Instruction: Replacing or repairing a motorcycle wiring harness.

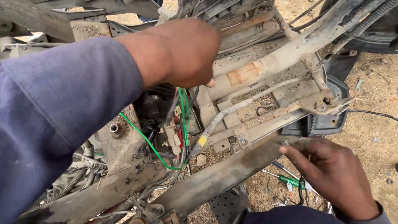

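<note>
1. Sandy, gravelly ground point(373, 124) fills the right side and lower middle of the frame; a dusty, rusted metal frame point(265, 70) of bars and brackets lies across the centre.
2. Left hand point(182, 52), in a blue sleeve point(54, 116), reaches in from the left to the upper middle. Fingers are curled downward over the top of a bundle of green wires point(183, 112); whether they actually grip the wires cannot be told, as the fingertips are hidden.
3. Right hand point(331, 174) sits at lower right, palm down, fingers loosely spread and holding nothing; its fingertips rest against the end of a long diagonal bar point(215, 178).
4. Green wires drop from below the left hand to centre frame; one strand loops out to the left and back low in the middle.
5. Obstructions: red wires and a pale connector block point(174, 139) sit just beside the green bundle; a grey wrapped cable with a yellow band point(202, 141) runs diagonally to its right; a dark ribbed hose point(70, 186) lies at lower left.
6. A screwdriver with a green handle point(292, 181) lies on the ground just left of the right hand, partly under it.
7. A dark plastic cover point(336, 112) sits at the right end of the frame.
8. Open room is limited to the ground at far right; the centre is crowded with wiring and bars.
</note>
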